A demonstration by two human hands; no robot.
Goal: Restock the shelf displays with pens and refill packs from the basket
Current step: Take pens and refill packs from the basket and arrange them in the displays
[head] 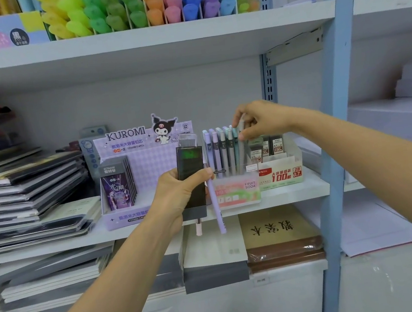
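my right hand (258, 120) pinches the top of a grey pen (242, 148) between thumb and fingertips. the pen stands at the right end of the row in the fruit soda display (238, 191), which sits near the front edge of the middle shelf (296, 191), toward its right end. the pen's long axis runs almost straight up, cap end up, lower end down among the other barrels.

my left hand (178, 193) is wrapped round a dark refill pack (191, 173), thumb pressed across its face. it hangs just in front of the shelf's front edge, between the kuromi display (145, 161) and the fruit soda one. the pack stands upright, long side vertical. a lilac pen (216, 206) is caught in the same grip and slants slightly, its lower end dropping below the shelf edge. a pink tip (198, 227) pokes out under the pack.

i judge the pens light, stiff and smooth, so likely to slip; the cap end is the sensible hold. the pack looks flat and light, its leads probably brittle, so i'd hold it by the edges.

the basket is not in view.
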